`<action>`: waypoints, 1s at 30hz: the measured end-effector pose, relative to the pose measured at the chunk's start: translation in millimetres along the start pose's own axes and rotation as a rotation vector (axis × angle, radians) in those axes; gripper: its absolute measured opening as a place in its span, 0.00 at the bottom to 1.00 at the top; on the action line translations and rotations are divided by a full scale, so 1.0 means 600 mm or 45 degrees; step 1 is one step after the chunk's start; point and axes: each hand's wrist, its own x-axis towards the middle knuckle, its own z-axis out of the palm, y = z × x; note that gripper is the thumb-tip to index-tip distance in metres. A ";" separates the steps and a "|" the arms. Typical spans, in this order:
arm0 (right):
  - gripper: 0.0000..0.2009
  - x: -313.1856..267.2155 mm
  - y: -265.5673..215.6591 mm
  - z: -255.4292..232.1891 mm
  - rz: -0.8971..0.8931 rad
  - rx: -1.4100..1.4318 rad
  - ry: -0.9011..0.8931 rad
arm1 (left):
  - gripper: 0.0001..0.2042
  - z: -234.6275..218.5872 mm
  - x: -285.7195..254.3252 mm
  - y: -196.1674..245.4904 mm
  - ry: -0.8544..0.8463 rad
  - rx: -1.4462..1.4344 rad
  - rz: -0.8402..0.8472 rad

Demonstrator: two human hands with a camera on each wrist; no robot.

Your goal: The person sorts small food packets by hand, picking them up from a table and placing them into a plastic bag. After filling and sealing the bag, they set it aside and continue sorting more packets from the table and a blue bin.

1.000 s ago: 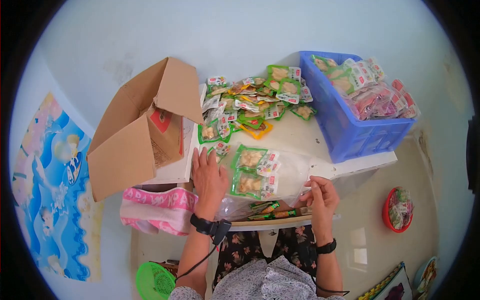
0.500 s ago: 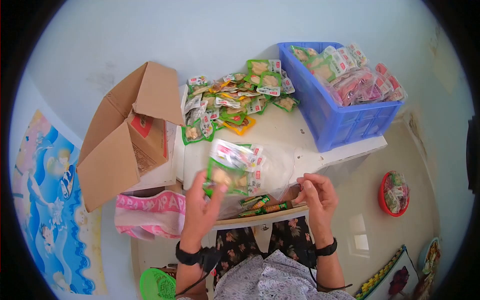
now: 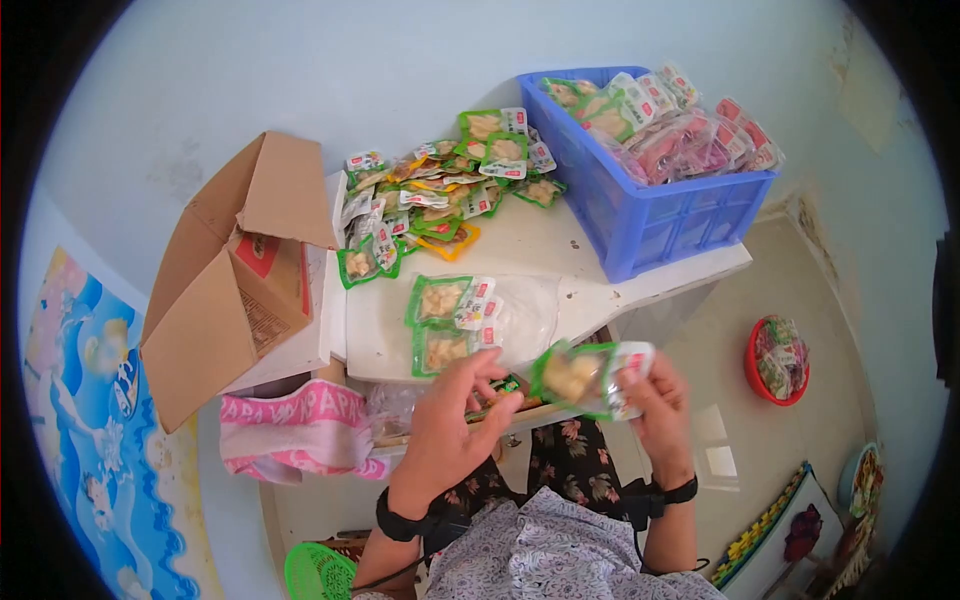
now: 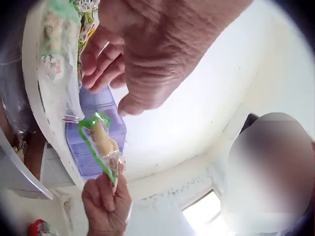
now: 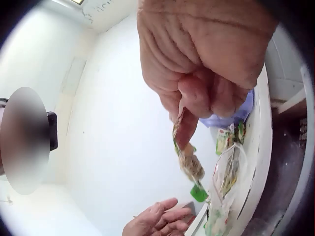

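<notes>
My right hand (image 3: 660, 415) pinches a green-edged snack packet (image 3: 575, 378) by its white printed end. The packet, with pale chunks showing through its window, is raised in front of the table edge. To its left is my left hand (image 3: 455, 430), fingers loosely bent and nothing in them; the left wrist view shows this hand (image 4: 142, 64) apart from the packet (image 4: 102, 140). On the white table lies a clear plastic bag (image 3: 535, 305), with two similar packets (image 3: 440, 300) one above the other at its left part.
A heap of snack packets (image 3: 430, 190) lies at the back of the table. Right of it stands a blue crate (image 3: 665, 225) full of packets. An open cardboard box (image 3: 195, 340) is at the left, above a pink-and-white towel (image 3: 295, 425). An open drawer sits below the table edge.
My left hand lifted a packet from beside the clear bag and carried it right. The packet is now in my right hand, and the left has let go. The head view has shifted.
</notes>
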 end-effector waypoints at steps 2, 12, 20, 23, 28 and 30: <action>0.11 0.014 0.021 -0.020 -0.199 0.258 0.162 | 0.23 0.015 0.005 -0.010 0.150 0.155 0.067; 0.10 0.054 0.104 -0.011 -0.142 0.510 0.153 | 0.16 0.103 0.060 -0.002 0.357 0.719 0.279; 0.12 0.083 0.130 0.028 0.042 0.748 -0.071 | 0.06 0.109 0.061 -0.026 0.457 0.554 0.353; 0.12 0.105 0.136 0.039 0.081 0.758 -0.202 | 0.06 0.111 0.059 -0.019 0.444 0.503 0.317; 0.12 0.136 0.114 0.068 0.152 0.594 -0.411 | 0.05 0.104 0.057 -0.021 0.463 0.429 0.334; 0.12 0.144 0.118 0.071 0.236 0.476 -0.484 | 0.06 0.103 0.057 -0.021 0.461 0.387 0.357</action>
